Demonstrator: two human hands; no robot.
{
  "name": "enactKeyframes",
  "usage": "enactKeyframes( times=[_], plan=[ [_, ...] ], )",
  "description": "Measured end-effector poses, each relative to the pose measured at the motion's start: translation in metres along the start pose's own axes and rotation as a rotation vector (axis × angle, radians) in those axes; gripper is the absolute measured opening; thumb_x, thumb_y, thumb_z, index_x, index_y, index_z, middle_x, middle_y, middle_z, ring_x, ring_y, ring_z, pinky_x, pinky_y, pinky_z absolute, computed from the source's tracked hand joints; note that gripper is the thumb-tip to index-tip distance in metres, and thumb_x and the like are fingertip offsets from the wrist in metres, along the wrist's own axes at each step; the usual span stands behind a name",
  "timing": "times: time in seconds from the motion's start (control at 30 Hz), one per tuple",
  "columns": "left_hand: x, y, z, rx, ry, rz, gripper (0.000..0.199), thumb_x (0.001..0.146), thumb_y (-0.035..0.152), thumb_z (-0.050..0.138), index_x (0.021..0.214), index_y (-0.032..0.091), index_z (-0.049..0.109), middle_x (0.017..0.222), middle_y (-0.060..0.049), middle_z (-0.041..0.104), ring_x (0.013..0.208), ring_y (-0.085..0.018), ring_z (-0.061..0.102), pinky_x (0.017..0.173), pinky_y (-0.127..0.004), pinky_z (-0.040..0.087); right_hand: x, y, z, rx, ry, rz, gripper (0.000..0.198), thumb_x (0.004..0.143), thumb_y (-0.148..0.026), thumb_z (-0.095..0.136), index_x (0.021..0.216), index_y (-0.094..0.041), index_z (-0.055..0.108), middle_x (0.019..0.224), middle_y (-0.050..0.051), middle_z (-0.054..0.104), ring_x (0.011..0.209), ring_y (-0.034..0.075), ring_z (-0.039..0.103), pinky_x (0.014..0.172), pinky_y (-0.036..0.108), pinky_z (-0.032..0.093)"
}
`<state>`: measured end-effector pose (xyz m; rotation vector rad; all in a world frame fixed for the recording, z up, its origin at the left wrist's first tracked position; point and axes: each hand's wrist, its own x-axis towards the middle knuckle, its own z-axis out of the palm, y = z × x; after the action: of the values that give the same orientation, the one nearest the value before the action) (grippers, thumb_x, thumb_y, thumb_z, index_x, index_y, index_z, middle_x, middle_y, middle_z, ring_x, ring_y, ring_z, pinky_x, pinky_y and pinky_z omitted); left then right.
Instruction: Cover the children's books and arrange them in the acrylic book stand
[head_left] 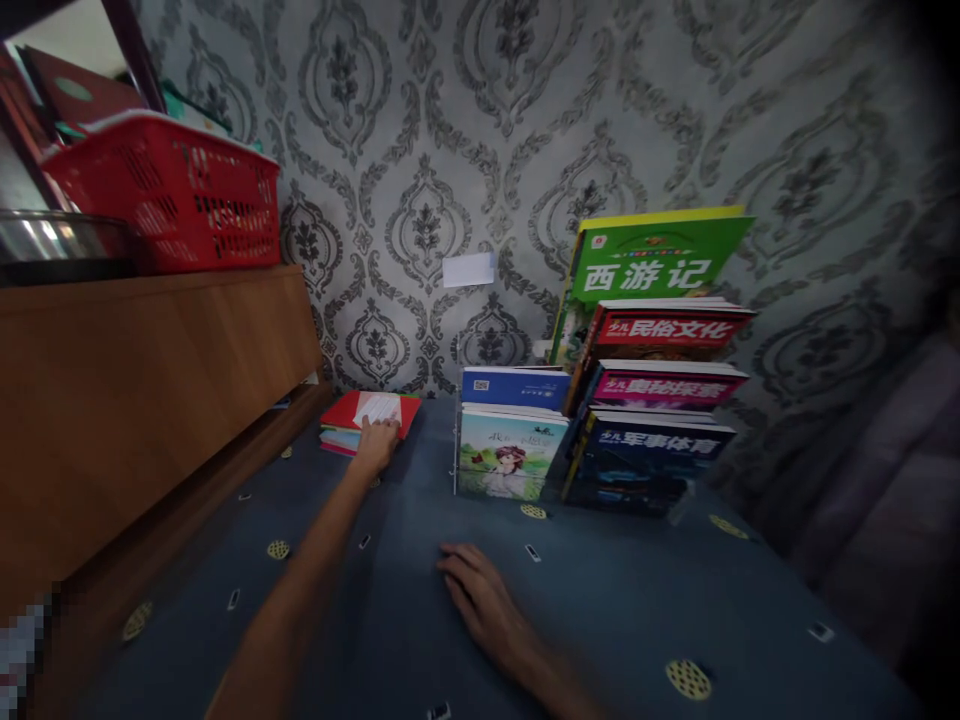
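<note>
At the far left of the table, my left hand (379, 446) reaches to a small stack of colourful books or folders with a red one (341, 408) on top. Its fingers are bent over the near edge of some white paper (377, 408) lying on the red cover; the fingertips are partly hidden. My right hand (484, 607) rests on the table in the middle foreground, fingers loosely stretched, holding nothing. Beyond it, books stand in stepped rows: a pale illustrated book (512, 455), a blue book (515, 388), and a dark blue one (649, 470) to the right.
Behind stand a pink book (671, 385), a red book (671, 330) and a tall green book (652, 265). A wooden cabinet (150, 380) bounds the left side, carrying a red basket (165, 195) and a metal bowl (67, 240). Patterned wallpaper (420, 130) rises behind the blue tabletop (390, 640).
</note>
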<state>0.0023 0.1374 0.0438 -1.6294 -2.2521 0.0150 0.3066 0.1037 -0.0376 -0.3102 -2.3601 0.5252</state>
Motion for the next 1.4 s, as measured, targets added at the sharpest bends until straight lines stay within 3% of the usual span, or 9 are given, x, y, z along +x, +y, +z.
enactKeyframes(
  times=[0.23, 0.5, 0.67, 0.8, 0.93, 1.1, 1.23, 1.4],
  plan=[
    [-0.027, 0.0, -0.004, 0.078, -0.008, 0.094, 0.037, 0.096, 0.011, 0.036, 0.129, 0.012, 0.051, 0.124, -0.018, 0.063, 0.112, -0.028, 0.06, 0.102, -0.048, 0.035, 0.002, 0.003, 0.002, 0.053, -0.035, 0.049, 0.025, 0.098, -0.023, 0.045, 0.111, -0.023, 0.067, 0.124, 0.011, 0.067, 0.12, 0.024, 0.062, 0.102, 0.045, 0.053],
    [-0.099, 0.008, 0.0, 0.116, -0.01, 0.151, 0.041, 0.095, 0.01, 0.039, 0.135, 0.015, 0.046, 0.134, -0.019, 0.057, 0.121, -0.029, 0.054, 0.109, -0.05, 0.032, 0.002, 0.0, -0.003, 0.102, -0.059, 0.068, 0.029, 0.098, -0.024, 0.044, 0.113, -0.023, 0.068, 0.125, 0.011, 0.066, 0.121, 0.025, 0.061, 0.104, 0.046, 0.051],
    [-0.132, 0.015, -0.01, 0.114, -0.063, 0.196, 0.038, 0.095, 0.01, 0.042, 0.131, 0.016, 0.048, 0.132, -0.017, 0.058, 0.116, -0.026, 0.058, 0.098, -0.043, 0.044, 0.007, -0.003, -0.008, 0.135, -0.094, 0.117, 0.03, 0.097, -0.026, 0.044, 0.114, -0.021, 0.069, 0.125, 0.013, 0.066, 0.118, 0.025, 0.062, 0.103, 0.047, 0.051],
    [-0.153, 0.036, -0.031, 0.099, -0.113, 0.215, 0.036, 0.095, 0.011, 0.042, 0.129, 0.014, 0.05, 0.123, -0.018, 0.062, 0.106, -0.026, 0.063, 0.087, -0.04, 0.049, 0.014, -0.018, -0.021, 0.155, -0.039, 0.136, 0.03, 0.099, -0.03, 0.045, 0.115, -0.022, 0.069, 0.124, 0.013, 0.067, 0.118, 0.025, 0.062, 0.104, 0.047, 0.049],
    [-0.179, 0.073, -0.053, 0.063, -0.175, 0.287, 0.034, 0.095, 0.012, 0.043, 0.127, 0.012, 0.052, 0.111, -0.018, 0.067, 0.095, -0.027, 0.066, 0.075, -0.038, 0.052, 0.018, -0.027, -0.03, 0.182, 0.083, 0.119, 0.029, 0.097, -0.033, 0.047, 0.114, -0.022, 0.069, 0.122, 0.012, 0.068, 0.116, 0.026, 0.063, 0.104, 0.048, 0.049],
    [-0.213, 0.116, -0.08, -0.08, -0.187, 0.455, 0.027, 0.097, 0.023, 0.046, 0.12, 0.015, 0.056, 0.102, -0.016, 0.068, 0.092, -0.026, 0.064, 0.072, -0.036, 0.052, 0.019, -0.023, -0.031, 0.294, 0.143, 0.123, 0.032, 0.098, -0.036, 0.044, 0.111, -0.022, 0.07, 0.113, 0.011, 0.072, 0.109, 0.025, 0.066, 0.1, 0.045, 0.051],
    [-0.217, 0.12, -0.096, -0.232, -0.23, 0.524, 0.037, 0.096, 0.05, 0.046, 0.106, 0.017, 0.06, 0.1, -0.01, 0.068, 0.096, -0.026, 0.063, 0.076, -0.036, 0.052, 0.018, -0.014, -0.025, 0.303, 0.075, 0.195, 0.034, 0.097, -0.038, 0.043, 0.11, -0.021, 0.069, 0.113, 0.011, 0.072, 0.108, 0.025, 0.066, 0.098, 0.043, 0.052],
    [-0.189, 0.096, -0.081, -0.304, -0.163, 0.355, 0.027, 0.1, 0.032, 0.045, 0.118, 0.017, 0.057, 0.123, -0.01, 0.066, 0.116, -0.023, 0.06, 0.101, -0.039, 0.046, 0.01, -0.001, -0.006, 0.085, -0.017, 0.2, 0.038, 0.094, -0.036, 0.045, 0.119, -0.015, 0.065, 0.129, 0.017, 0.064, 0.122, 0.029, 0.059, 0.105, 0.051, 0.046]
  ],
)
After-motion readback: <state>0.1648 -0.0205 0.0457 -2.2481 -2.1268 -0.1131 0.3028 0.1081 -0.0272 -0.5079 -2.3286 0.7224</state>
